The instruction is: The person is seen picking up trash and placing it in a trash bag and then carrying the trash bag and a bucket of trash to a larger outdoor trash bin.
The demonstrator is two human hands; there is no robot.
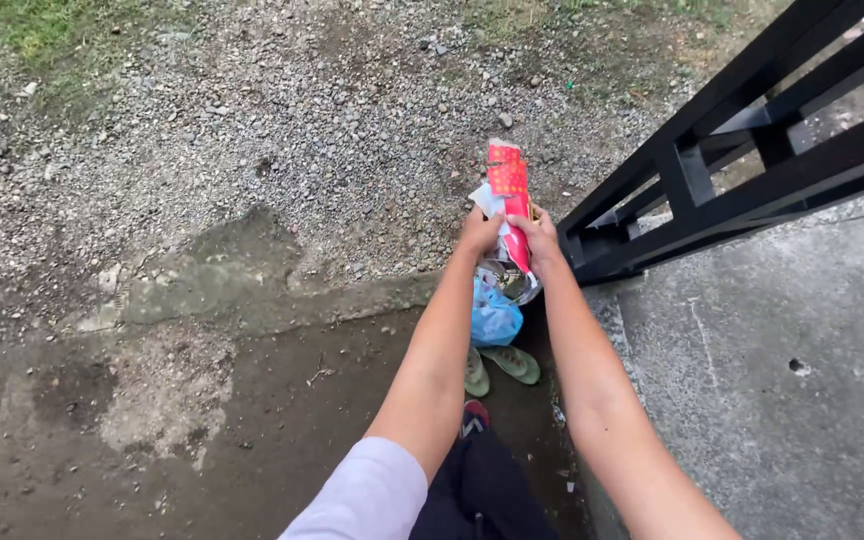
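Ground: loose grey gravel patch [282, 120] over the upper half, a damp dark concrete strip [252, 420] below it, a paler concrete slab [782, 400] at right. Black metal gate frame [742, 150] runs from the upper right corner down toward the hands and ends just beside them.

Both arms stretched forward, held out over the edge where gravel meets concrete. Left hand [479, 235] and right hand [537, 237] are side by side, each clamped on a bundle of rubbish. The top of the bundle is a red printed cardboard carton, flattened [507, 170], standing upright above the knuckles. White paper scraps [487, 200] are pressed against it. Below the hands hangs crinkled clear plastic wrap [522, 285], then a light blue plastic bag [495, 320]. Fingers wrap the bundle's middle; exact finger placement is hidden behind it.

Directly under the bag: a pair of green flip-flop sandals [497, 367] on the damp concrete.

Risks, as judged:
- Bundle is loose and mixed. The hold catches only the middle, so the paper scraps could slide out and scatter on the gravel.
- The blue bag hangs low; whether either hand truly holds it cannot be told. It may drop.
- The carton stands tall and unsupported; it could tip out of the hold.
- The gate frame's lower corner is close to the right hand; a sideways move could knock knuckles or snag plastic.
- Damp concrete underfoot with thin sandals: slipping is possible.
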